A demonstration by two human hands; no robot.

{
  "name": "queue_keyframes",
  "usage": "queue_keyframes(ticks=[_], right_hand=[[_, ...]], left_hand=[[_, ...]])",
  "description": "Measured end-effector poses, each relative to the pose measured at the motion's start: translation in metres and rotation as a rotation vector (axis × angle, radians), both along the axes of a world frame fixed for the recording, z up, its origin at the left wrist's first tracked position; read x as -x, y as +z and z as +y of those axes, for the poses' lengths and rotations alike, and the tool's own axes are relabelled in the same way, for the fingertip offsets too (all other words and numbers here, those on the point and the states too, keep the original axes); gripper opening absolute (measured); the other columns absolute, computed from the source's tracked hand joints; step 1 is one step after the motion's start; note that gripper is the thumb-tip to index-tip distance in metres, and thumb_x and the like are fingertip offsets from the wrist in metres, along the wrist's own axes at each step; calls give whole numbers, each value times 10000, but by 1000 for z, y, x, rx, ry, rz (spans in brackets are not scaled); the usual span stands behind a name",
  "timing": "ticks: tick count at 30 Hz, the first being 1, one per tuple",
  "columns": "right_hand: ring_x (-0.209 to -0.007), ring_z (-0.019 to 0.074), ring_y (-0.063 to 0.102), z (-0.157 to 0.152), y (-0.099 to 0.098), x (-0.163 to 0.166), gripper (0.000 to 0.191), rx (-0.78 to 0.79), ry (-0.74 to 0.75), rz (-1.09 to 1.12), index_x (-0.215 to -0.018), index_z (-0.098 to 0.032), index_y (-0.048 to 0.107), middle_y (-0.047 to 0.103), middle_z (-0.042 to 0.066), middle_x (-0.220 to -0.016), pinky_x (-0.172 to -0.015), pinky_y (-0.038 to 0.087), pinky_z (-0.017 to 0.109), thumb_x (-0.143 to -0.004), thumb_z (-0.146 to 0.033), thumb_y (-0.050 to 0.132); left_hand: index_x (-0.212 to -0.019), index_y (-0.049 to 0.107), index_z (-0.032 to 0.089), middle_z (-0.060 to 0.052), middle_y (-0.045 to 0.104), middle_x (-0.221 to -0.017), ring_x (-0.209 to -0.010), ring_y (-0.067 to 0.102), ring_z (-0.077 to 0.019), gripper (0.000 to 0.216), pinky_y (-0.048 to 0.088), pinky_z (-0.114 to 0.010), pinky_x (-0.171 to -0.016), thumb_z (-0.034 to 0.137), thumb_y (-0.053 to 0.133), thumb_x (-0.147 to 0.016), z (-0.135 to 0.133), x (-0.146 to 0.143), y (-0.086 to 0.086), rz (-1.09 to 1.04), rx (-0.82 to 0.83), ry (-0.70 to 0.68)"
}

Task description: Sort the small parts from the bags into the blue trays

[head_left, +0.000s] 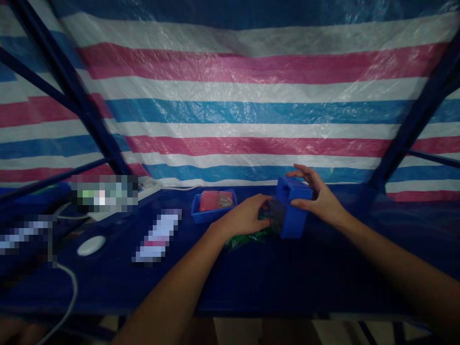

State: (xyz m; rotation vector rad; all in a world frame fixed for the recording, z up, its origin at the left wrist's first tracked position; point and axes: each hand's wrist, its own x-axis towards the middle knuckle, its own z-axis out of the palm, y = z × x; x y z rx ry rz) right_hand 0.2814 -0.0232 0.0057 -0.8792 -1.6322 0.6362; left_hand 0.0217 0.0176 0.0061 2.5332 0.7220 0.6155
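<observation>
A blue plastic bin (296,220) is tipped on its side, its opening turned to the left. My right hand (316,194) grips it from the right, thumb in front and fingers over the top. At the bin's mouth, my left hand (247,215) has its fingers curled in around a dark, blurred thing (276,213) whose kind I cannot make out. Under that hand, crumpled green plastic (247,238) lies on the blue table (251,278). The inside of the tipped bin is mostly hidden.
A second blue bin (204,217) holding pink packets (210,200) stands behind my left wrist. Left of it lie a pixelated phone-like slab (160,235), a white computer mouse (91,245) and a white cable (74,282). A striped plastic sheet (251,110) hangs behind, between blue metal posts.
</observation>
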Motion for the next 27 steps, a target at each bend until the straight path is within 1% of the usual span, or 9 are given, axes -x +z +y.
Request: queue_keyframes(ticks=[2,4,7,9,12,15,18,22,27], right_hand=[[-1329,335,614,-5,0,10,852,-44,-5,-12,-1449,-331,516,580,106,-1507,-1074,558,497,-724,-484,938],[-1423,345,541,-11,2,17,765,-71,-4,-77,-1430,-327,557,549,89,-1563,-1184,464,539,-769,-473,912],[-1518,350,433,-21,8,24,838,-96,13,-211,-1554,-355,468,467,59,-1648,-1273,339,576,-826,-458,870],[-1548,348,390,-25,11,27,879,-119,38,-273,-1618,-373,374,420,44,-1682,-1283,320,582,-870,-456,828],[-1584,342,322,-28,11,31,867,-155,56,-336,-1666,-377,261,345,30,-1724,-1294,289,591,-946,-457,737],[-1602,341,275,-28,8,35,846,-193,38,-384,-1686,-372,195,293,24,-1747,-1309,234,601,-989,-464,666],[-1604,342,270,-27,6,39,834,-220,38,-392,-1692,-362,177,277,29,-1753,-1303,248,602,-1002,-468,633],[-1583,352,317,-28,6,44,833,-252,8,-435,-1691,-333,197,315,60,-1737,-1281,293,603,-995,-447,640],[-1541,375,390,-27,13,34,835,-240,-82,-491,-1668,-336,277,397,76,-1694,-1257,330,613,-956,-447,697]], left_hand=[[-1394,597,147,-138,694,-1276,-1126,692,-294,645,554,-429,-1006,248,805,-791,0,3,3,49,-85,20],[-1358,628,156,-131,691,-1265,-1139,683,-306,664,551,-425,-1003,298,860,-752,-1,7,9,88,-161,8],[-1346,643,181,-127,685,-1286,-1164,675,-321,756,551,-426,-999,428,926,-690,-5,14,21,98,-204,-16],[-1299,669,189,-123,698,-1288,-1188,672,-322,697,532,-440,-1042,519,895,-727,-7,16,27,51,-207,-45],[-1265,704,224,-100,684,-1374,-1286,643,-286,386,485,-434,-1132,407,731,-926,-12,11,28,-34,-211,-170],[-1311,691,216,-106,664,-1426,-1338,618,-284,380,471,-433,-1170,268,687,-934,-17,0,21,-68,-218,-225],[-1364,651,207,-112,630,-1479,-1382,589,-284,412,456,-430,-1199,233,638,-953,-21,-7,10,-20,-204,-236],[-1303,690,205,-106,693,-1393,-1357,612,-293,352,469,-440,-1183,217,630,-957,-23,-9,-1,92,-171,-282],[-1284,732,256,-70,731,-1338,-1314,648,-251,313,485,-400,-1159,248,615,-993,-21,-8,-1,106,-59,-331]])
